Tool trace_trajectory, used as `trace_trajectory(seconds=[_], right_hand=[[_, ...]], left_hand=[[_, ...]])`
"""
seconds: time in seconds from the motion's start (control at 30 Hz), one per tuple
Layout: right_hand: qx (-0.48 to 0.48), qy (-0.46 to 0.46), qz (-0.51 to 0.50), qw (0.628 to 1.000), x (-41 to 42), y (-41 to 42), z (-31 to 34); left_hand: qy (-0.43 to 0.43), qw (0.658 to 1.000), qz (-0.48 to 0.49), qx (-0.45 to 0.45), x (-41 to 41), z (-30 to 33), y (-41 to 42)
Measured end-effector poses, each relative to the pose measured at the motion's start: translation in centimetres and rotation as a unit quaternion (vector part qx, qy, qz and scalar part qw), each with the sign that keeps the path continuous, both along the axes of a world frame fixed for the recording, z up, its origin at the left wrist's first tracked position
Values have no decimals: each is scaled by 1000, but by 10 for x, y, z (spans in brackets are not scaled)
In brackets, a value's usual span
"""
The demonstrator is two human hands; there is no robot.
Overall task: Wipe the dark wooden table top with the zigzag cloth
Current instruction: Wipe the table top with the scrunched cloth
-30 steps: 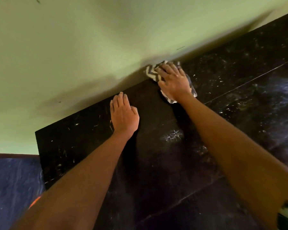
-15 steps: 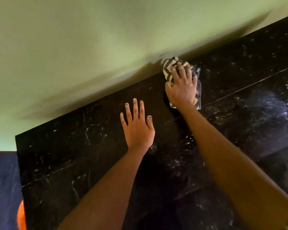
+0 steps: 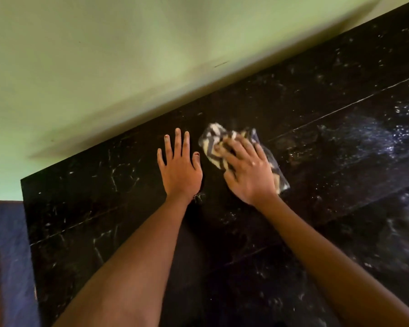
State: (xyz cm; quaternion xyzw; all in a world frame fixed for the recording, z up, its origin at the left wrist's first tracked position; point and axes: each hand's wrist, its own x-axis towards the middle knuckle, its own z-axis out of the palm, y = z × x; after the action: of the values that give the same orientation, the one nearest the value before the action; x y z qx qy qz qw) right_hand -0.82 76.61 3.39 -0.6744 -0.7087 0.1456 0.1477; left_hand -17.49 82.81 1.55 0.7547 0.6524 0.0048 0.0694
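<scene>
item: dark wooden table top (image 3: 316,208). it fills the lower and right parts of the frame, running diagonally from lower left to upper right; plank seams are seen across it, with pale specks and dusty smears, thickest at the right edge of the frame.

item: zigzag cloth (image 3: 214,142). it is bunched at the centre of the frame, flat on the table, a little short of the far edge; its outline is blurred.

item: right hand (image 3: 248,171). it is laid over the cloth, fingers spread and pressed down on the fabric; whether any fold is pinched cannot be told.

item: left hand (image 3: 181,171). it is laid flat on the bare wood just left of the cloth, fingers straight and fanned, nothing held.

item: green wall (image 3: 104,67). it occupies the upper left of the frame, meeting the table's far edge.

handling note: the wiping stroke is judged to be in hand. even palm pressure is advised, strokes overlapped and carried toward the speckled right side; the cloth should be kept spread, not balled.
</scene>
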Motion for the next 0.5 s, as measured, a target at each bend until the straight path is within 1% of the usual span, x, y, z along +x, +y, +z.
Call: trace_trajectory(seconds=[0.03, 0.07, 0.1, 0.17, 0.2, 0.23, 0.27, 0.3, 0.37, 0.43, 0.47, 0.5], right_hand=[[-1, 6, 34, 999, 3, -26, 1], [4, 1, 47, 999, 15, -35, -3], [8, -9, 16, 1000, 31, -33, -7], [-3, -25, -122, 992, 58, 9, -7], [-7, -33, -173, 984, 62, 28, -5], [-15, -40, -201, 979, 55, 35, -4], [-20, -42, -203, 978, 40, 32, -5], [-15, -41, -180, 983, 22, 15, -4], [7, -26, -75, 997, -5, -44, -2], [9, -24, 28, 999, -6, -108, 1], [9, -37, 46, 998, 5, -120, 1], [-1, -41, 15, 999, 17, -118, 0]], left_hand=[[2, 1000, 0, 1, 0, 1, 0], [-1, 1000, 0, 1, 0, 1, 0], [-4, 1000, -2, 3, 1, 0, -4], [-2, 1000, 5, 5, 0, -1, 0], [-1, 1000, 7, 9, 1, -1, 2], [-2, 1000, 7, 13, 0, -1, 0], [-2, 1000, 2, 12, 0, -1, 1], [-2, 1000, -6, 9, -1, 1, -1], [-10, 1000, -22, -1, -2, 5, -7], [-27, 998, -49, -8, -8, 9, -27], [-32, 997, -67, -10, -14, 10, -44], [-35, 996, -81, -14, -19, 9, -63]])
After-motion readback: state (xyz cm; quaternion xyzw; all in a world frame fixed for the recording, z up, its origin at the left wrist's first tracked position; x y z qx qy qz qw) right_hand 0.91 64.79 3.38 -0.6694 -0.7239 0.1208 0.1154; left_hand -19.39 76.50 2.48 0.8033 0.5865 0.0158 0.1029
